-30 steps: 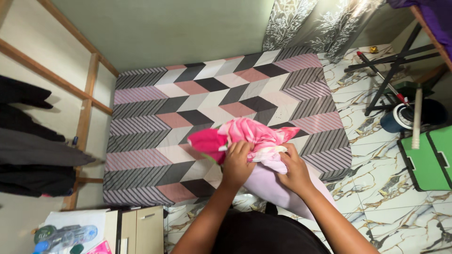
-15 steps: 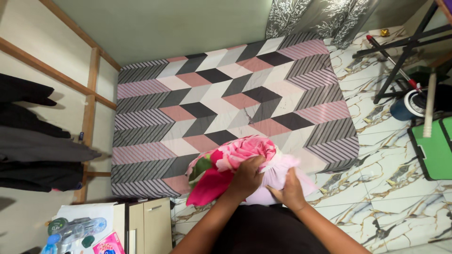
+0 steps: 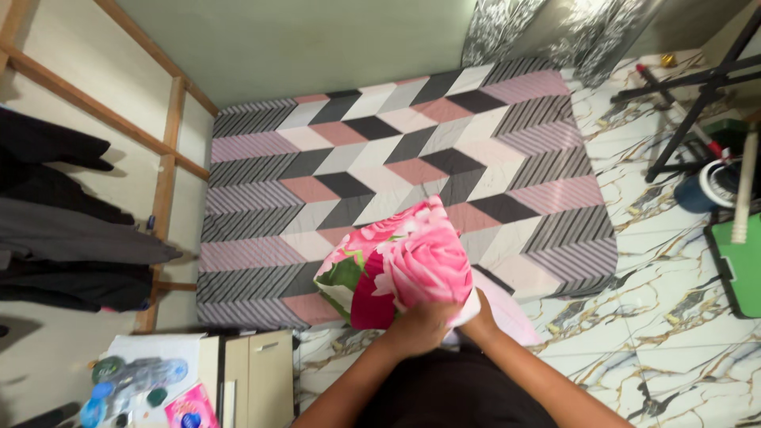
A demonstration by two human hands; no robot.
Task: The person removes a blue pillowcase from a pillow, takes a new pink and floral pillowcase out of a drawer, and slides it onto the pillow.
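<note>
Pillow [image 3: 400, 265] now upright, rose print facing you; pink case drawn further up since earlier frame. Your left hand [image 3: 424, 325] and right hand [image 3: 474, 326] clench case's open end at pillow's near edge, over mattress [image 3: 333, 158] foot. Step: casing pillow. Next, judged: tug hem past last corner.

A pink packet [image 3: 189, 410] lies bottom left beside bottles [image 3: 131, 376].

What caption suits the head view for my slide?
Both hands hold a pink rose-print pillow above a chevron-sheeted mattress.
</note>
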